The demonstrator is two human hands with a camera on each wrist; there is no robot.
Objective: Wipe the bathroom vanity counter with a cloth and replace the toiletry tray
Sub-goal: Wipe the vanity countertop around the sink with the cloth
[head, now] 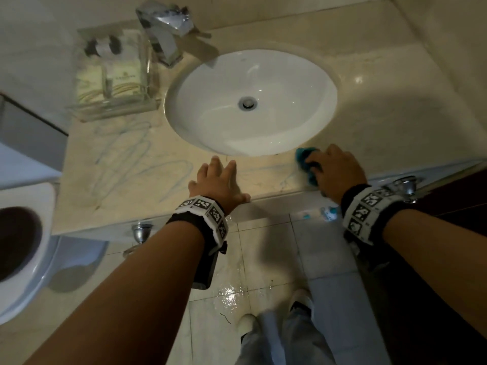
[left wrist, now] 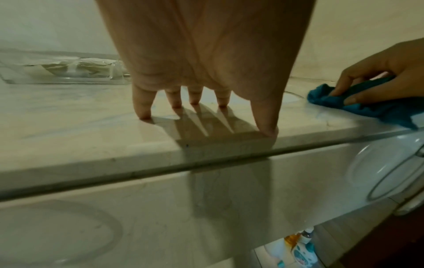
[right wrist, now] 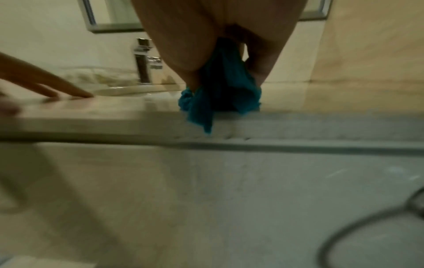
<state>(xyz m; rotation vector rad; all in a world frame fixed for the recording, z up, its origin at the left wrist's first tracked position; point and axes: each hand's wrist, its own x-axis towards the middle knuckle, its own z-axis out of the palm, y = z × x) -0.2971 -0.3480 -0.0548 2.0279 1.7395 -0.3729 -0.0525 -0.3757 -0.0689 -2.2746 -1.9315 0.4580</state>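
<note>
My right hand point(head: 334, 169) grips a bunched teal cloth point(head: 305, 162) and presses it on the beige marble counter point(head: 126, 180), just right of the sink's front rim; a corner of the cloth point(right wrist: 201, 123) hangs over the counter's front edge. My left hand point(head: 218, 180) rests flat on the counter near the front edge, fingers point(left wrist: 143, 107) straight and spread, holding nothing. A clear toiletry tray point(head: 113, 75) with cream packets and small dark-capped bottles stands at the counter's back left. Bluish squiggly streaks point(head: 131, 159) mark the counter left of my left hand.
A white oval sink point(head: 250, 101) fills the counter's middle, with a chrome faucet point(head: 166, 32) behind it. A toilet point(head: 21, 246) stands at the lower left. The tiled floor point(head: 232, 291) below is wet. Chrome knobs point(head: 141, 231) stick out under the counter edge.
</note>
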